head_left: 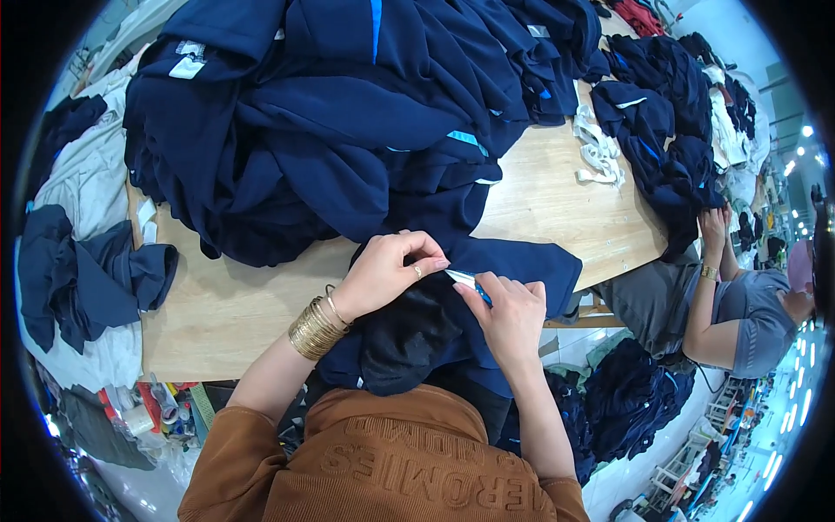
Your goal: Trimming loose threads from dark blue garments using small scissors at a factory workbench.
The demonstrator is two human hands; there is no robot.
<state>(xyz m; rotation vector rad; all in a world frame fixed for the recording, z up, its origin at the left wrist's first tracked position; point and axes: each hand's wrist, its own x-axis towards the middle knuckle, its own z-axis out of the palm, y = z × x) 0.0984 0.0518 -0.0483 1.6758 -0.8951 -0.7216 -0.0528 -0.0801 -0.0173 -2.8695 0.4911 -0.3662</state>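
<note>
- Left hand [383, 274] pinches the navy garment [513, 261] at frame centre, keeping its edge taut on the table [557, 200].
- Right hand [509, 313] grips a small blue tool [477, 290] against that pinched fabric.

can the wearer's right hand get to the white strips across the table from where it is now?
Probably yes. The right hand pinches a small blue tool at the navy garment; the white strips lie on bare wooden table beyond it, with nothing between, though reaching means leaning forward.
</note>
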